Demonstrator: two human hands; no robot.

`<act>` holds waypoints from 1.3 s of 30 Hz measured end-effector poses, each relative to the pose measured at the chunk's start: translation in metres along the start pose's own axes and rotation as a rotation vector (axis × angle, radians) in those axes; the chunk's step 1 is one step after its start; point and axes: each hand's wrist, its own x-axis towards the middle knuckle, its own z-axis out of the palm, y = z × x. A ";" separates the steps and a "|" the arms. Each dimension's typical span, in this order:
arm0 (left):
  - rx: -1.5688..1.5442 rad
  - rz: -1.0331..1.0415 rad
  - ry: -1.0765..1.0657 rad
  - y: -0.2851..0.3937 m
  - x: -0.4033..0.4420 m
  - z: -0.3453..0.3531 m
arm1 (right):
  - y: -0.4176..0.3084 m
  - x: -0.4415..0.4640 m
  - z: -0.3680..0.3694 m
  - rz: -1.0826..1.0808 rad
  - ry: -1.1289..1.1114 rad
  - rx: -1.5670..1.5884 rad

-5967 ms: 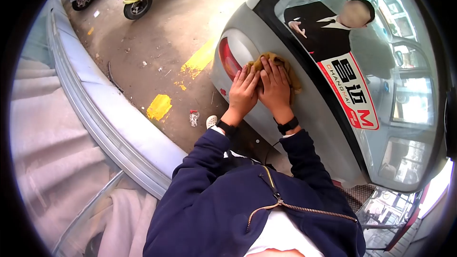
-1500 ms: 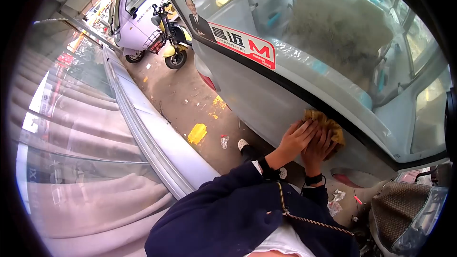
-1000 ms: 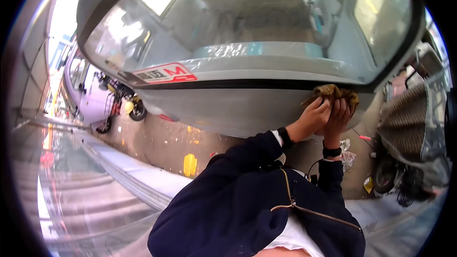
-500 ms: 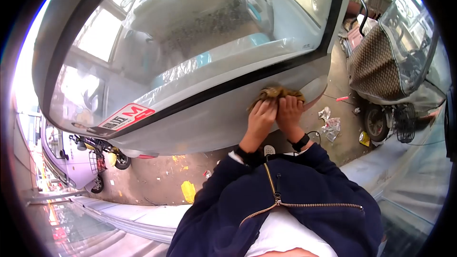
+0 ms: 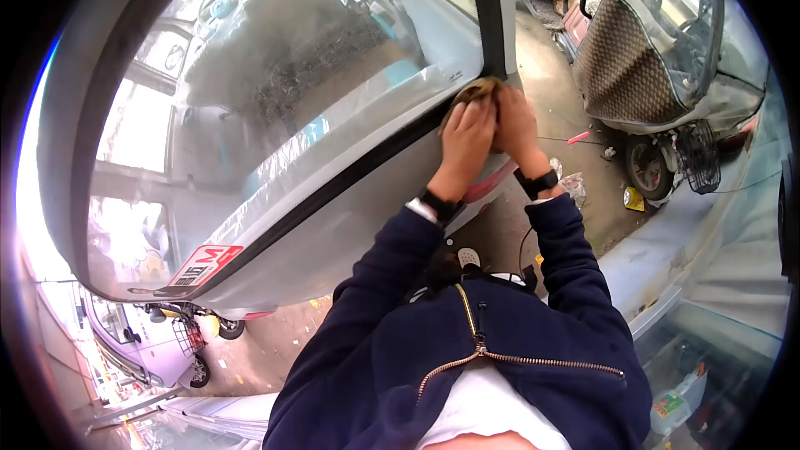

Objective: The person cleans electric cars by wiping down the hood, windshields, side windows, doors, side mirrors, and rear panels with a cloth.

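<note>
My left hand [image 5: 468, 135] and my right hand [image 5: 518, 127] are side by side, both gripping a bunched yellow-brown cloth [image 5: 478, 90]. They hold it against the corner of a pale grey vehicle [image 5: 358, 200], by the end of the black trim [image 5: 333, 193] under its large window [image 5: 275, 83]. Fingers hide much of the cloth. Through the glass show a steering wheel [image 5: 221, 7] and a plastic-covered seat. A red-and-white sticker [image 5: 206, 267] is on the window's lower left corner.
To the right stands a three-wheeler with a brown patterned cover [image 5: 637, 75] and a wheel [image 5: 650, 165]. Litter, including a yellow wrapper [image 5: 633, 198], lies on the ground. A lilac vehicle [image 5: 142, 342] is at the lower left. A glass panel [image 5: 708, 342] is close behind on the right.
Both hands have moved the cloth up from the lower body panel to the corner beside the window trim. The view has shifted to the right, and my arms reach farther out.
</note>
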 end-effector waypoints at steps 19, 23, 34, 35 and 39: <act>-0.277 0.208 -0.550 0.068 -0.135 0.025 | -0.007 -0.228 0.028 0.735 -0.524 0.288; -0.389 0.068 -0.355 0.057 -0.139 -0.038 | -0.054 -0.176 -0.036 0.499 -0.591 0.186; -0.023 -0.058 -0.032 0.017 -0.083 -0.047 | -0.049 -0.085 0.009 -0.087 0.002 0.031; -0.024 -0.053 -0.021 0.017 -0.080 -0.036 | -0.040 -0.084 0.011 -0.113 -0.017 0.007; -0.202 0.009 0.019 0.036 -0.047 -0.016 | 0.000 -0.087 -0.001 0.212 0.064 0.165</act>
